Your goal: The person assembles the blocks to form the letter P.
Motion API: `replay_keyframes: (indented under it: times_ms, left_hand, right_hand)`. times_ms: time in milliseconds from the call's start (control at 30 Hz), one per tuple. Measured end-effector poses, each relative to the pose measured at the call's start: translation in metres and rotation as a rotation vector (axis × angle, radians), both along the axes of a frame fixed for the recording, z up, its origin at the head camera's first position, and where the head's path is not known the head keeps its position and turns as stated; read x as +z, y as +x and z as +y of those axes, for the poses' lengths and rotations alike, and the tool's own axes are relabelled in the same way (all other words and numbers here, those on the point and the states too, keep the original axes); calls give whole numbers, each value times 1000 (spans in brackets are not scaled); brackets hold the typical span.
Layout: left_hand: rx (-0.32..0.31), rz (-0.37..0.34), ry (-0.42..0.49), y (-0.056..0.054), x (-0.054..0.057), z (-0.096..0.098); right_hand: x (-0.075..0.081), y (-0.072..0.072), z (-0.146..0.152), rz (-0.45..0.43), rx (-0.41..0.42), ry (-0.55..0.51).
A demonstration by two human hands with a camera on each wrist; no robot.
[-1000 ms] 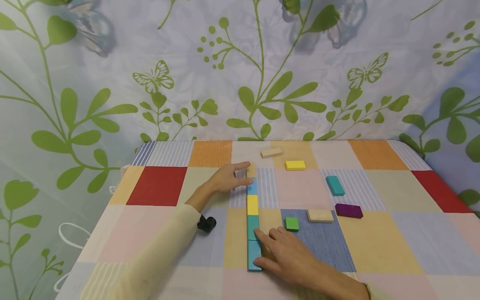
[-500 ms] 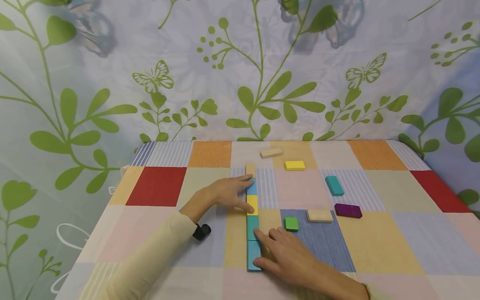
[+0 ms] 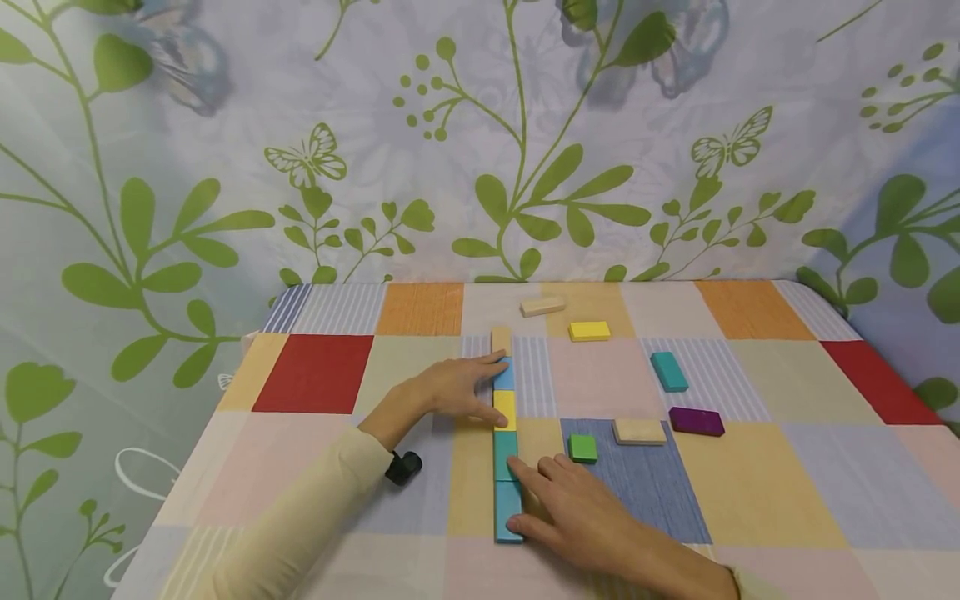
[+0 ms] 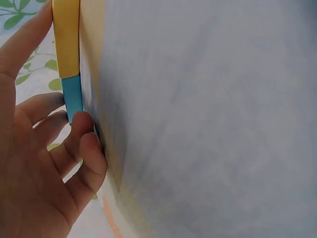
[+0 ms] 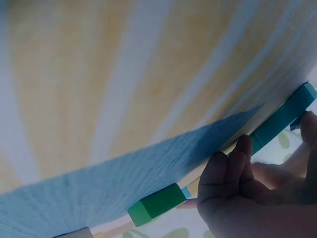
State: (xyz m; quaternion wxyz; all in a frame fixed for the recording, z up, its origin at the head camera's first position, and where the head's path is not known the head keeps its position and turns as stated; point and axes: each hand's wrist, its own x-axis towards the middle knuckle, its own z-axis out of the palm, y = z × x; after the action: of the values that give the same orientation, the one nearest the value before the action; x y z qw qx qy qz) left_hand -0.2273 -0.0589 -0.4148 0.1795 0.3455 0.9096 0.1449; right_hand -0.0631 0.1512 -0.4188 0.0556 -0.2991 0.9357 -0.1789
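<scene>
Flat wooden blocks lie end to end in a straight row pointing away from me. From the far end they are a tan block [image 3: 501, 341], a blue block [image 3: 506, 378], a yellow block [image 3: 503, 406], a teal block [image 3: 504, 447] and a light-blue block [image 3: 507, 500]. My left hand [image 3: 456, 388] rests against the row's left side, its thumb on the yellow block and its fingertips at the blue one. From the right, my right hand [image 3: 573, 510] touches the teal block with its index finger and the light-blue block with its thumb.
Loose blocks lie right of the row: green [image 3: 582, 448], natural wood [image 3: 640, 432], purple [image 3: 697, 421], teal [image 3: 670, 372], yellow [image 3: 590, 331] and another wooden one [image 3: 543, 306] farther back. A patchwork cloth [image 3: 787, 483] covers the table, with a leaf-patterned curtain [image 3: 420, 167] behind.
My left hand has slid nearer along the row, its thumb passing from the blue block to the yellow, and the tan block now shows fully. My right hand has stayed put.
</scene>
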Motion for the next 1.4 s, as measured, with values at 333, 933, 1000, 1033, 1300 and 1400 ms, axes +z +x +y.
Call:
replay_keyframes:
  times_ms: [333, 933, 1000, 1033, 1300, 1400]
  left_hand:
    - [14, -14, 0, -1, -3, -3]
    - [13, -11, -13, -3, -3, -8]
    - [16, -9, -11, -4, -3, -8]
    - [16, -10, -11, -4, -3, -8]
    - [11, -41, 1, -3, -2, -3]
    - [7, -45, 2, -3, -3, 0]
  right_hand:
    - [14, -26, 5, 59, -109, -293]
    - [18, -188, 37, 81, -372, -385]
    - [18, -199, 33, 76, -383, -344]
    - [18, -204, 31, 70, -387, -318]
    - [18, -233, 26, -55, -480, -149]
    - [19, -237, 30, -121, -526, -123]
